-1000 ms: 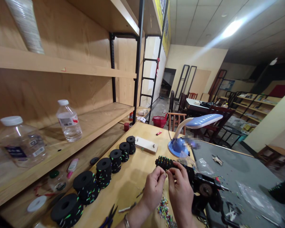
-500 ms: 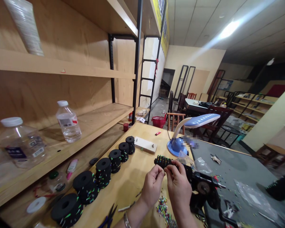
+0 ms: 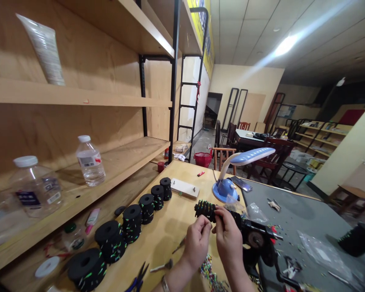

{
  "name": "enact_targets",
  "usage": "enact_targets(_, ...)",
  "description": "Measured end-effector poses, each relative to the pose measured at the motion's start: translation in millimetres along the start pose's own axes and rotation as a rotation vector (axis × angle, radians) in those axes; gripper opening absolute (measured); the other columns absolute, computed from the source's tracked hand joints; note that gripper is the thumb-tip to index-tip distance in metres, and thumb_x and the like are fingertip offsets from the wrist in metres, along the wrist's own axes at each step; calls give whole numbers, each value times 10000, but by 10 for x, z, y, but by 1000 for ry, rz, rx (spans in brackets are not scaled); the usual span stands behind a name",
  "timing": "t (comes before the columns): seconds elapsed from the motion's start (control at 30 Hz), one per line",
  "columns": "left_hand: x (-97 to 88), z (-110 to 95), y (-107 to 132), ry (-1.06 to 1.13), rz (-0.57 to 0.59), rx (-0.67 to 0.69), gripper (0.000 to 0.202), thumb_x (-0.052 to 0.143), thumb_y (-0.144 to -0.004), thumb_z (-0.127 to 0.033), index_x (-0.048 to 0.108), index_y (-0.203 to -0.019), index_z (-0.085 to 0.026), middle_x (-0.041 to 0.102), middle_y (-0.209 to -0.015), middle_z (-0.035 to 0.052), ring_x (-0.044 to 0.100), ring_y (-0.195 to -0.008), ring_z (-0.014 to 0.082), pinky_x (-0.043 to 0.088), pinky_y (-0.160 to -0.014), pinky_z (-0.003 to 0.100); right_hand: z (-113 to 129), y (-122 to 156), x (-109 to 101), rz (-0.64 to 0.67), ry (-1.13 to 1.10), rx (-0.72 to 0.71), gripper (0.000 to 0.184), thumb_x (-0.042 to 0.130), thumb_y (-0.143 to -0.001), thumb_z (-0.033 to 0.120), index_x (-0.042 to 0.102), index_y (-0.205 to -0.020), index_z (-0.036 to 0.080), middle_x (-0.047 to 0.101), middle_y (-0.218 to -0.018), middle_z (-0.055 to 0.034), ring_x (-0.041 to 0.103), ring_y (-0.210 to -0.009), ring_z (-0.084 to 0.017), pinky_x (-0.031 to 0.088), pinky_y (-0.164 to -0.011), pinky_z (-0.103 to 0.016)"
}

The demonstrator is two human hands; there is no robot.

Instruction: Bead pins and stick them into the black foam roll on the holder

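My left hand [image 3: 197,241] is closed in a pinch in front of a black ridged roll [image 3: 205,209] with small coloured bits along it. Beside it, my right hand [image 3: 229,232] is closed too, its fingers against the near side of the roll. Whatever the fingertips pinch is too small to make out. The roll sits on a black hand-cranked device [image 3: 257,235] at the right. Below my hands lies a pile of small multicoloured pieces [image 3: 211,272], partly covered by my forearms.
Several black foam-like cylinders [image 3: 133,223] line the table's left side. Dark-handled pliers [image 3: 138,279] lie at the front. A blue desk lamp [image 3: 225,190], a white board with two bolts [image 3: 185,188] and a phone [image 3: 242,183] are behind. Bottles [image 3: 90,164] stand on the left shelf.
The view has shifted slightly. Both hands remain pinched by the roll; the left fingertips sit a little lower, and the right hand has moved slightly left along the roll.
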State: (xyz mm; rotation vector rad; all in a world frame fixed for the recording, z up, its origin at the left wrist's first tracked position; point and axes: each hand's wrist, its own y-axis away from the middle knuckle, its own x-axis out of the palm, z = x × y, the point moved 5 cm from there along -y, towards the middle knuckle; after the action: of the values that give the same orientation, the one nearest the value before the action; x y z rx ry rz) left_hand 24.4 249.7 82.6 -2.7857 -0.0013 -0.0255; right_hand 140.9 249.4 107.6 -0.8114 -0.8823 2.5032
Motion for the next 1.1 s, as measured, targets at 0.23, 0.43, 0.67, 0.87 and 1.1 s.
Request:
enact_targets(0.23,-112,75,8,-51,-56,-25,228,470,-887,-319,519,-707,-187,529,-631,-19,494,-595,136,373,-569,213,67,40,32,58,113,-12,199,493,-877,321,622,-968,201,638,-1165,-129,682,-739,-181,562,-635,-278)
enact_targets(0.43,-196,0,-41,-75,-82,-31,223,452,-893,-314,521,-726,-185,530,-632,-17,510,-613,146,385,-573,221,115,32,37,82,177,44,281,488,-876,375,614,-1059,203,622,-1224,-133,625,-514,-122,538,-526,-260)
enact_targets(0.67,-204,45,-43,-197,-137,-5,211,447,-890,-279,521,-714,-190,540,-599,-22,510,-553,140,354,-532,222,135,0,62,91,273,72,292,492,-864,389,612,-1076,227,625,-1229,-107,646,-550,-139,527,-530,-264)
enact_targets(0.87,-193,66,-8,-231,-139,14,213,432,-902,-265,512,-716,-197,530,-598,-23,494,-539,137,333,-529,227,133,-8,90,87,368,79,276,479,-858,350,617,-1066,234,635,-1207,-80,675,-626,-165,519,-527,-270)
enact_targets(1.1,-153,58,28,-228,-122,20,233,435,-907,-281,513,-701,-206,521,-597,-15,496,-551,147,326,-542,235,181,-46,49,32,356,44,212,513,-838,316,643,-992,251,688,-1117,-57,697,-804,-211,515,-562,-268)
